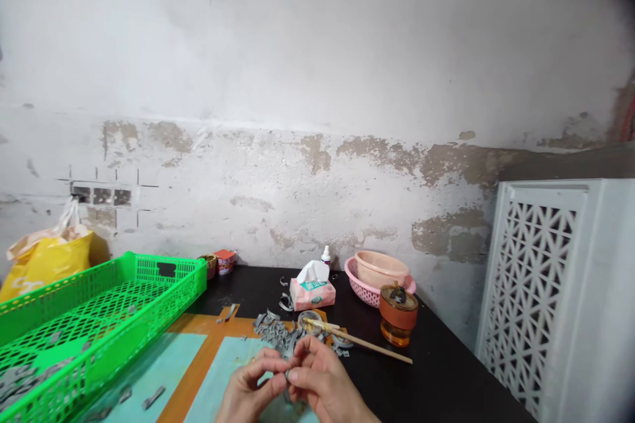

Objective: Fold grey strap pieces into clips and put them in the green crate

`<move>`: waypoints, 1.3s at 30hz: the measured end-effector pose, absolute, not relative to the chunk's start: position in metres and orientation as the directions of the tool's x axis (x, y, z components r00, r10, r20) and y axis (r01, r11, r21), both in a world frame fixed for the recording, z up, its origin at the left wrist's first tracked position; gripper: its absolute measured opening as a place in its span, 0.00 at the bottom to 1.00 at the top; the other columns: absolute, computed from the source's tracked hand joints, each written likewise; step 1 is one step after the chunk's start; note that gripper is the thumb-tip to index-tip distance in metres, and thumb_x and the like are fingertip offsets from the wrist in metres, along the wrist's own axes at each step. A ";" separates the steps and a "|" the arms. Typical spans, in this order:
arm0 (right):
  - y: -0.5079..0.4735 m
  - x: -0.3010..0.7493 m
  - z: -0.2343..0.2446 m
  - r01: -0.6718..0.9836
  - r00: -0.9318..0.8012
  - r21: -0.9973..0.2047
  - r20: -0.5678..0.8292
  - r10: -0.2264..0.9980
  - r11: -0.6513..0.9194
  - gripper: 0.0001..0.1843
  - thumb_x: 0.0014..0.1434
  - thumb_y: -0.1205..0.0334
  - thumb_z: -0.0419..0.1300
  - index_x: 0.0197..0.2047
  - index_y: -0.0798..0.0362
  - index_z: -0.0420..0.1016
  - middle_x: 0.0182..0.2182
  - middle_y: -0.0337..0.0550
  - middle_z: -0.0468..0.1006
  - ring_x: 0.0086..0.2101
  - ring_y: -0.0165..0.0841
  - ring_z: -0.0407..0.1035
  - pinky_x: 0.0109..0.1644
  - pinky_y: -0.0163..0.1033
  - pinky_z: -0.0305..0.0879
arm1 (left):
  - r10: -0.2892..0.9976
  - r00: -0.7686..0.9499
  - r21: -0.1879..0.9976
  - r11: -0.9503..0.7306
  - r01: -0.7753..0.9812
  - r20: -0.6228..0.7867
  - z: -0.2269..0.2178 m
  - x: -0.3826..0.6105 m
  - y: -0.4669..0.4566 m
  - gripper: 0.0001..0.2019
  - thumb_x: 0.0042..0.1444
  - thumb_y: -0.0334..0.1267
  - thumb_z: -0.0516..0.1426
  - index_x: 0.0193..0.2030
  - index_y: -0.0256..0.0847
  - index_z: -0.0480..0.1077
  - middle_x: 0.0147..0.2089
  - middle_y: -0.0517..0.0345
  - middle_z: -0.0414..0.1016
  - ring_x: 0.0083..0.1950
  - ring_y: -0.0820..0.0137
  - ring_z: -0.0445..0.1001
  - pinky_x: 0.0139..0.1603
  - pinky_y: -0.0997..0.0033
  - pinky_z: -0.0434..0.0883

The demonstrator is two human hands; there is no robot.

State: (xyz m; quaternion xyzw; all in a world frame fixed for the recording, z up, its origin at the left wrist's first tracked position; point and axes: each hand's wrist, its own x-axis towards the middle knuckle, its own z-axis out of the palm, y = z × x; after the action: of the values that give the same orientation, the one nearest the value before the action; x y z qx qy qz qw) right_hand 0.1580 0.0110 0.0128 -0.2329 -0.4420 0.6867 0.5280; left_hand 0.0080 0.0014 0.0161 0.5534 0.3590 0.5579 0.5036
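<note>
My left hand (255,384) and my right hand (320,380) meet at the front middle of the table, fingertips almost touching. Between them they pinch a small grey piece (288,375), mostly covered by the fingers, so its full shape is hidden. Just beyond the hands lies a heap of grey strips (275,330), some curved. A wooden stick (372,344) rests across a small round dish (310,320) at the heap's right side. Pale green sheeting (223,370) edged with brown tape (186,370) covers the tabletop under my left hand.
A green plastic crate (198,281) holding grey strips stands left. Behind the heap are a pink tissue box (313,296) and a small white bottle (325,255). Pink basins (381,268) and a jar of amber liquid (398,320) stand right. A yellow bag (54,258) sits far left.
</note>
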 end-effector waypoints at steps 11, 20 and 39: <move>0.010 0.149 0.005 -0.626 -0.299 -0.778 0.300 0.906 0.051 0.22 0.41 0.57 0.73 0.30 0.52 0.63 0.24 0.33 0.71 0.21 0.23 0.61 0.27 0.31 0.54 | 0.946 0.164 0.934 -0.227 -0.277 0.279 0.025 0.013 -0.005 0.10 0.41 0.47 0.69 0.29 0.46 0.83 0.30 0.62 0.69 0.31 0.67 0.71 0.37 0.68 0.69; 0.017 0.151 -0.005 -0.659 -0.328 -0.751 0.338 0.882 0.043 0.23 0.45 0.59 0.73 0.31 0.53 0.61 0.28 0.35 0.71 0.24 0.24 0.64 0.28 0.31 0.55 | 0.916 0.208 0.921 -0.286 -0.264 0.344 0.017 0.012 0.003 0.11 0.42 0.48 0.68 0.30 0.45 0.83 0.30 0.60 0.69 0.30 0.67 0.72 0.34 0.68 0.70; 0.018 0.167 0.004 -0.149 -0.208 -0.932 0.357 0.911 0.332 0.13 0.42 0.66 0.70 0.29 0.55 0.70 0.25 0.35 0.72 0.28 0.28 0.66 0.34 0.33 0.60 | 0.898 0.233 0.900 -0.412 0.146 0.373 0.019 0.003 0.006 0.12 0.50 0.48 0.63 0.26 0.41 0.72 0.33 0.56 0.71 0.36 0.60 0.72 0.35 0.67 0.65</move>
State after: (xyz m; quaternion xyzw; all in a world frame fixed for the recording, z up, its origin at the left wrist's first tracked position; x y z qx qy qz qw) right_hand 0.1667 0.0176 0.0038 -0.3138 -0.6068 0.4854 0.5456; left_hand 0.0034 0.0060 0.0192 0.6839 0.3815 0.4881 0.3854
